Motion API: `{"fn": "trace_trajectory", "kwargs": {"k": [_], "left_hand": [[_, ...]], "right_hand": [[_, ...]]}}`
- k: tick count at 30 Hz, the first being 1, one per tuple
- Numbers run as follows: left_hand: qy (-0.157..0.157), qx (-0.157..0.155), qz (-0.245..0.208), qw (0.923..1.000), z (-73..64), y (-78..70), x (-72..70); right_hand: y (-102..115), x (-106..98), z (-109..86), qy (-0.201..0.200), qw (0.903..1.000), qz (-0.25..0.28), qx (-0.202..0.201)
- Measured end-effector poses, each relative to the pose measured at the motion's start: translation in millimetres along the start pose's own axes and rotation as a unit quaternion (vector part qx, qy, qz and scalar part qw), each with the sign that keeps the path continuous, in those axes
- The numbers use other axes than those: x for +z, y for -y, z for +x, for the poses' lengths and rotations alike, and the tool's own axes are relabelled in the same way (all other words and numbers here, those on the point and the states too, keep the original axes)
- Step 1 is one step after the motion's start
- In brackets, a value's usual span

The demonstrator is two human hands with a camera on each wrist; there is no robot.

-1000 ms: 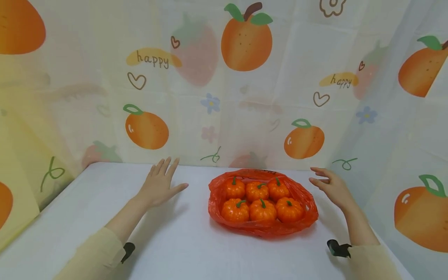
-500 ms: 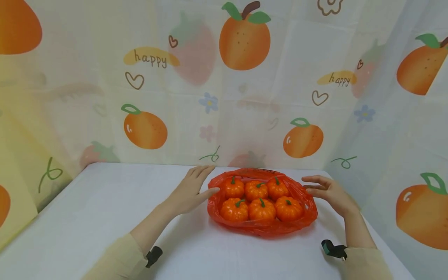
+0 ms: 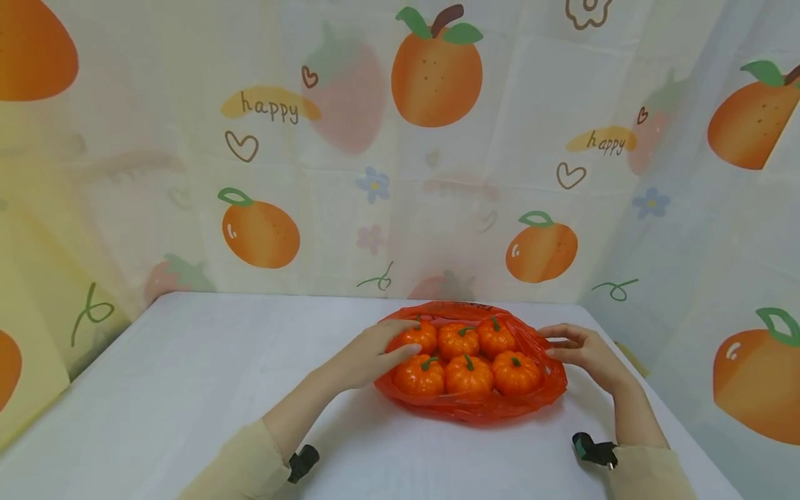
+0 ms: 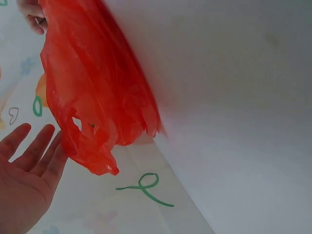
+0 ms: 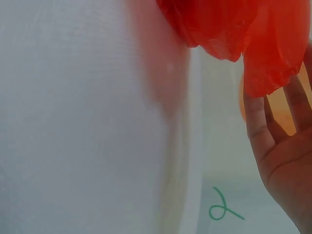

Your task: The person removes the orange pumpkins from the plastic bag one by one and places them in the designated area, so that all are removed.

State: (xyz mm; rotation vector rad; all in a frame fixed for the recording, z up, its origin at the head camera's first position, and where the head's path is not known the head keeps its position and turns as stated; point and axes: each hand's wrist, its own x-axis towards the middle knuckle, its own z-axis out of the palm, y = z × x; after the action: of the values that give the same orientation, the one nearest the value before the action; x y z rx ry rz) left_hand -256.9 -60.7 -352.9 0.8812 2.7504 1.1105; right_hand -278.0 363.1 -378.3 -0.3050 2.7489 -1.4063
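A thin red plastic bag (image 3: 465, 410) lies on the table with its mouth spread wide. Several small orange pumpkins (image 3: 469, 376) with green stems sit inside it in two rows. My left hand (image 3: 369, 353) reaches over the bag's left rim, fingers extended beside the left pumpkins; in the left wrist view its fingers (image 4: 36, 151) look nearly straight along the bag's edge. On the other side, my right hand (image 3: 590, 357) has its fingertips at the bag's right rim. The right wrist view shows its fingers (image 5: 258, 124) partly hidden behind the red plastic, not visibly curled round it.
The table (image 3: 206, 389) has a white cover. A fruit-patterned curtain (image 3: 437, 194) stands along its back edge and at both sides. Black straps with small devices (image 3: 303, 463) sit at both wrists, by the beige sleeves (image 3: 240, 462).
My left hand has moved right from beside the bag to over its left rim. The right hand has shifted slightly left and down to the right rim. The bag stays in place.
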Motion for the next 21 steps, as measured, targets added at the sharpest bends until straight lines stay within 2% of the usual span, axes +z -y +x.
{"fn": "trace_trajectory", "kwargs": {"k": [8,16,21], "left_hand": [[0.021,0.001,0.009,0.9997,6.0,1.9,10.6],[0.023,0.008,0.033,0.9992,10.8,4.4,14.6],[0.035,0.003,0.032,0.9989,12.1,7.4,16.0]], "right_hand": [[-7,0,-0.3,0.004,0.9999,0.009,0.002],[-10,-1,0.8,0.014,0.9999,0.005,-0.004],[-9,0,1.3,0.004,0.9999,-0.006,-0.014]]}}
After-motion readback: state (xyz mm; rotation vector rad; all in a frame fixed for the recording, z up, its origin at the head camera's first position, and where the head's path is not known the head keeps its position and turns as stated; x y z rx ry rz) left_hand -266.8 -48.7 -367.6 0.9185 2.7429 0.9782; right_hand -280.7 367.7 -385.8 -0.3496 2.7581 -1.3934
